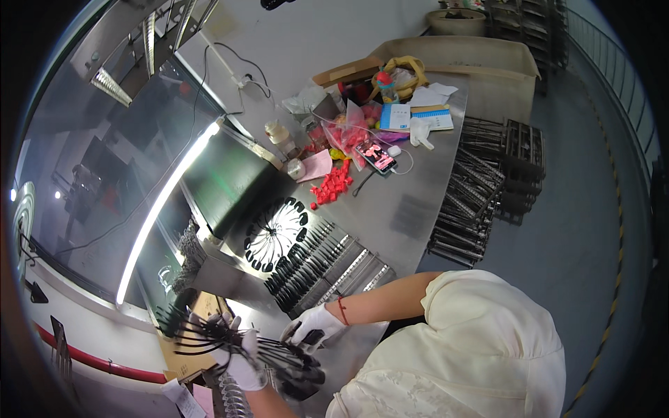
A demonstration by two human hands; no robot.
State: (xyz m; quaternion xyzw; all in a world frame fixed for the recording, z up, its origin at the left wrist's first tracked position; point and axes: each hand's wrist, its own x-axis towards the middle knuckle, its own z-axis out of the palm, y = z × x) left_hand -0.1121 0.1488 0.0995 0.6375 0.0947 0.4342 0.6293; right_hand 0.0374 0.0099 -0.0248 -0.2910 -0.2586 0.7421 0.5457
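We cannot tell how the left hand [240, 359] grips the black pieces [209, 334], its fingers hidden among them | right hand [313, 326] closes over something dark, too small to tell | our left forearm is cut off by the lower edge | the phone [376, 156] screen is too small to make out.

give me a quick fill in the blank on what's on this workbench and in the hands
1. Both hands wear ____ gloves.
2. The left hand holds a bundle of thin ____ rods.
3. The small plastic pieces heaped near the phone are ____ in colour.
4. The right hand has a ____ cord round its wrist.

Missing words: white; black; red; red
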